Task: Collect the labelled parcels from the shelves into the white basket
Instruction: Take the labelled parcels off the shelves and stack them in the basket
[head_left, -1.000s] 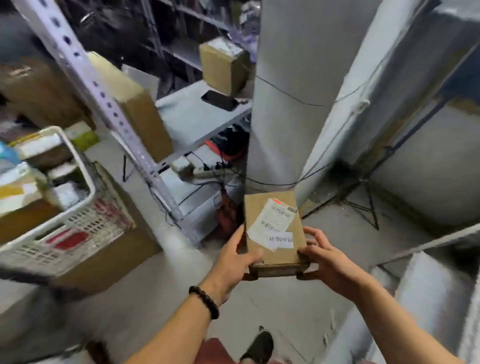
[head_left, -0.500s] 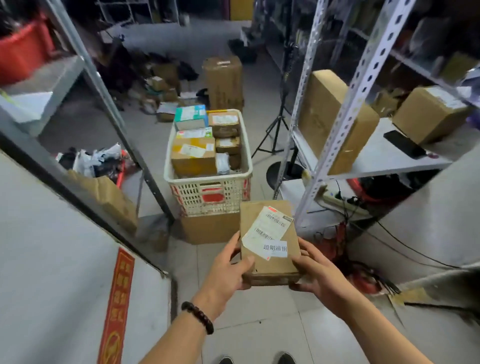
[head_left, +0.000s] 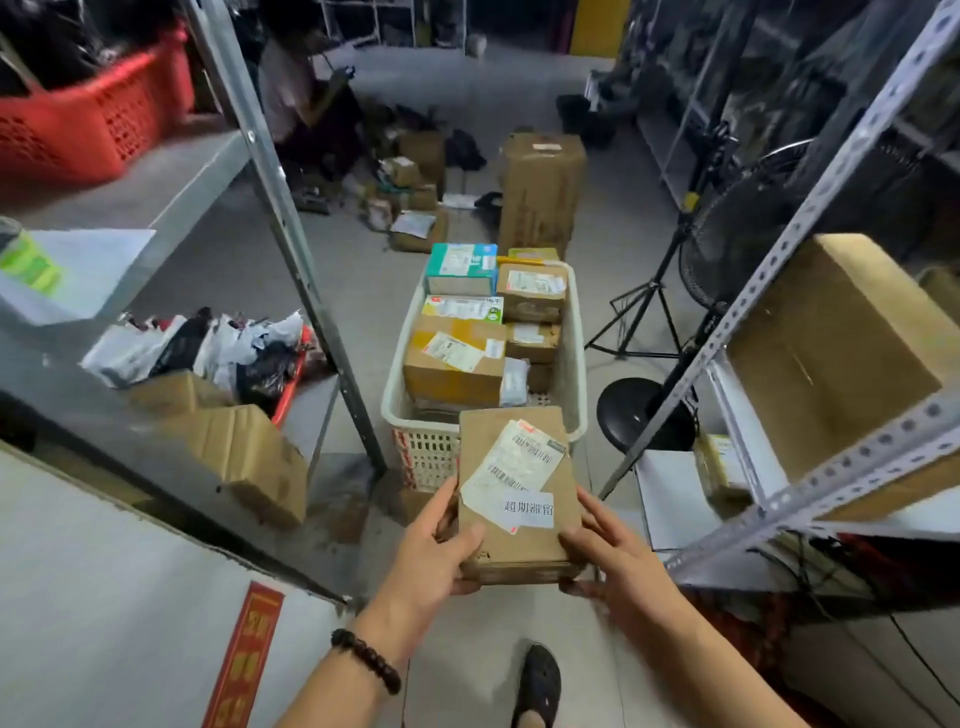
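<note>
Both my hands are clamping the flat brown parcel (head_left: 519, 499) between them. My left hand (head_left: 436, 545), with a beaded bracelet (head_left: 366, 660) at the wrist, is curling round the near left corner, thumb lying on top. My right hand (head_left: 613, 556) is closing on the near right corner, fingers running along that side. I am holding the parcel out in front of me above the floor, face up, so its white label (head_left: 511, 467) is showing its barcodes. From my view the far end is covering part of the near wall of the white basket (head_left: 575, 353), which is standing on the floor just ahead. That basket is already carrying labelled parcels: a brown box (head_left: 452, 374) nearest me and a teal box (head_left: 460, 267) at the far end. Beyond it a tall carton (head_left: 540, 192) is standing upright in the aisle, between the shelves on either side.
</note>
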